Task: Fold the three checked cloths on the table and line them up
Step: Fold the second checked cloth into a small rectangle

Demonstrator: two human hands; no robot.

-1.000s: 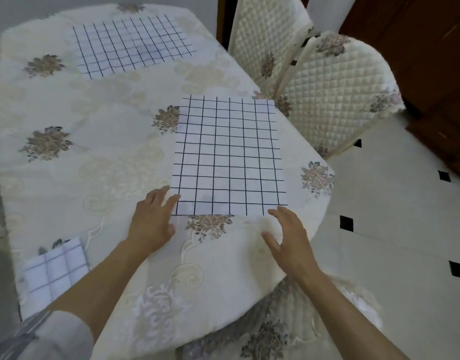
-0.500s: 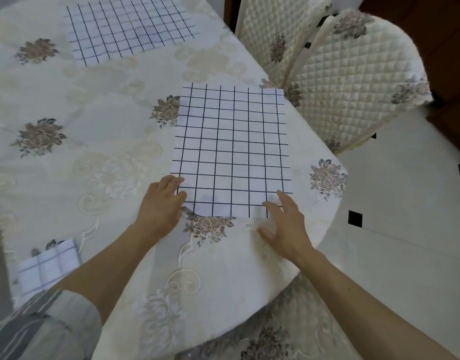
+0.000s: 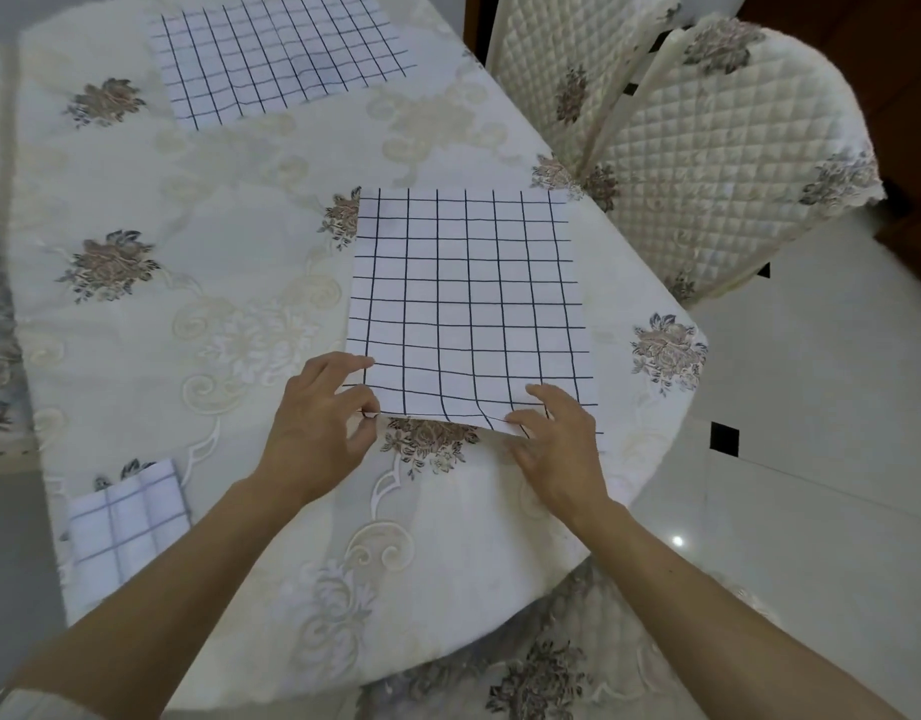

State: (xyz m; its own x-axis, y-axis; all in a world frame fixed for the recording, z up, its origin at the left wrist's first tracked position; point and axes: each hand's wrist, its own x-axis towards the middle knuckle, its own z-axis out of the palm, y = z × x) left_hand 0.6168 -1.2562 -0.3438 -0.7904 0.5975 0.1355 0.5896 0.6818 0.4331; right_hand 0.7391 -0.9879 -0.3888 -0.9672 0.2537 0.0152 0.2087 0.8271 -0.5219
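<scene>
Center frame, flat cloth (image 3: 468,304) on table (image 3: 188,314), near edge raised a bit. Left hand (image 3: 318,423) pinches its near-left corner, right hand (image 3: 557,444) pinches near-right one. Second cloth (image 3: 281,59) spread out at top, third cloth (image 3: 125,522) folded small, lower left.

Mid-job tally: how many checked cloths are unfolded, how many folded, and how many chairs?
Unfolded cloths: 2 (far cloth, middle cloth)
Folded cloths: 1 (near cloth)
Chairs: 2 (back chair, front chair)
Total: 5
</scene>
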